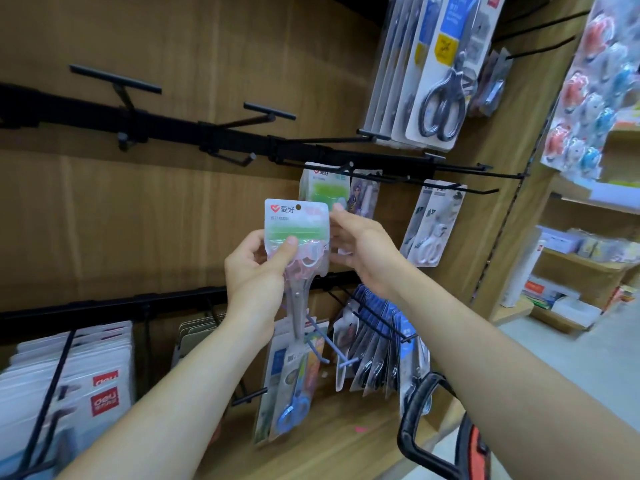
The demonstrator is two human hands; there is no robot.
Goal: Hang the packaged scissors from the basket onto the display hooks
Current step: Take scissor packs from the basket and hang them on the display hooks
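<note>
My left hand (258, 268) grips a packet of pink-handled scissors (296, 233) with a green and white card, thumb across its front, held upright before the wooden wall. My right hand (360, 247) reaches behind the packet's right edge, fingers curled toward a matching green packet (323, 187) that hangs on a black hook (346, 167). Whether it pinches that packet is hidden. The basket's black handle (415, 417) hangs from my right forearm at the lower right.
Empty black hooks (116, 79) stick out of the upper rail on the left. Large black scissors (438, 109) hang top right, white ones (429, 233) to the right, more packets (377, 344) and blue-handled scissors (294, 386) below. White packets (69, 375) fill the lower left.
</note>
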